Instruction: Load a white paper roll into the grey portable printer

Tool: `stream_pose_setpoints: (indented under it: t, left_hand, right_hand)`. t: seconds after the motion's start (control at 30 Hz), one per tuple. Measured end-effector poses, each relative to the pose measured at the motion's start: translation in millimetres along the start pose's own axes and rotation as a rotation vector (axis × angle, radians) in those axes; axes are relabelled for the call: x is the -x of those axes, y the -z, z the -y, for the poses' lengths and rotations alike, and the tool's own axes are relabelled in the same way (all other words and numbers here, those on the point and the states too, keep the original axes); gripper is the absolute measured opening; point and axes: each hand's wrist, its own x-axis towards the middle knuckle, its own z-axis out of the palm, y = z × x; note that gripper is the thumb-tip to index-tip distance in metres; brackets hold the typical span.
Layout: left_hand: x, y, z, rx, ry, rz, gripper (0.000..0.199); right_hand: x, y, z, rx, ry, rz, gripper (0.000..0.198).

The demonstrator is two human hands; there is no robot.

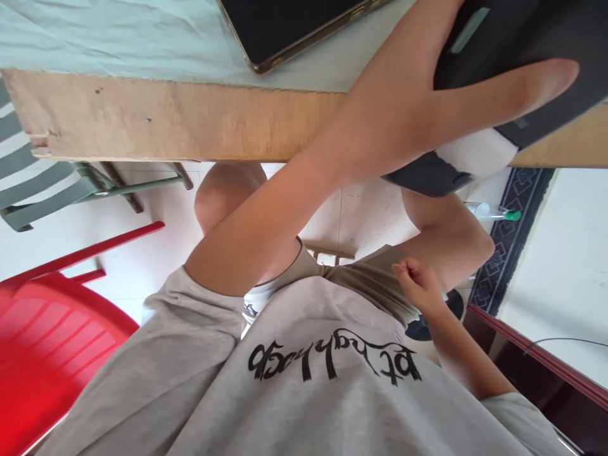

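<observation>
My left hand [427,107] reaches across to the upper right, its thumb stretched over a dark box-like thing [551,38]. The other fingers are out of sight. That dark thing has a small grey-green strip on its face and runs past the frame's edge, so its exact kind does not show. A whitish piece [479,152] and a dark flap [427,174] stick out below it, under my thumb and wrist. My right hand [420,285] rests near my right thigh with its fingers curled into a loose fist. No object shows in it.
A black-screened phone or tablet [294,25] lies on the pale green cloth [118,38] over the wooden table [190,120]. Left are a red plastic chair [61,342] and a green-grey striped chair [47,183]. A clear bottle with a green cap [512,215] is on the floor.
</observation>
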Motion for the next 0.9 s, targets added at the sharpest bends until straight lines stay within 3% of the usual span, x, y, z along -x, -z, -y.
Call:
stream_pose_setpoints:
  t: [0.07, 0.17, 0.23, 0.27, 0.3, 0.37, 0.4, 0.43, 0.47, 0.5, 0.53, 0.57, 0.7, 0.8, 0.9]
  left_hand:
    - [-2, -2, 2, -0.226, 0.062, 0.125, 0.115]
    - [-5, -3, 4, -0.688, 0.206, 0.451, 0.112]
    - [-6, -2, 5, -0.969, 0.366, 0.758, 0.110]
    - [-7, -1, 5, -1.157, 0.449, 0.995, 0.108]
    - [-7, 0, 5, -1.376, 0.508, 1.303, 0.104]
    - [-8, 2, 5, -1.794, 0.487, 2.150, 0.081]
    - [-8, 3, 6, -1.886, 0.363, 2.654, 0.061]
    - [-9, 4, 6, -1.843, 0.149, 3.135, 0.039]
    - [-9, 5, 6, -1.681, -0.113, 3.521, 0.028]
    - [-9, 6, 7, -1.460, -0.361, 3.771, 0.035]
    - [-9, 6, 7, -1.274, -0.532, 3.897, 0.046]
    - [-9, 5, 7, -1.167, -0.628, 3.939, 0.055]
    - [-8, 3, 9, -1.031, -0.694, 3.991, 0.091]
    - [-8, 2, 10, -1.007, -0.738, 3.981, 0.097]
    - [-8, 1, 10, -0.900, -0.850, 3.989, 0.085]
  right_hand:
    - [0, -12, 1, 0.025, -0.001, 0.045, 0.065]
    - [-3, -25, -1, 0.072, 0.006, 0.078, 0.065]
    - [-4, -27, -4, 0.108, 0.003, 0.074, 0.066]
    - [-5, -25, -7, 0.127, -0.002, 0.065, 0.067]
    - [-6, -22, -10, 0.148, -0.010, 0.051, 0.067]
    - [-8, -11, -16, 0.193, -0.029, 0.008, 0.067]
    - [-11, -3, -19, 0.217, -0.036, -0.021, 0.066]
    - [-14, 5, -23, 0.242, -0.041, -0.052, 0.065]
    - [-18, 13, -25, 0.267, -0.041, -0.082, 0.064]
    - [-22, 20, -28, 0.294, -0.038, -0.107, 0.064]
    - [-27, 27, -30, 0.323, -0.035, -0.124, 0.063]
    - [-31, 31, -31, 0.353, -0.032, -0.131, 0.064]
    - [-50, 30, -32, 0.474, -0.039, -0.033, 0.064]
    - [-67, 15, -29, 0.552, -0.062, 0.122, 0.064]
    - [-91, 1, -25, 0.603, -0.100, 0.298, 0.064]
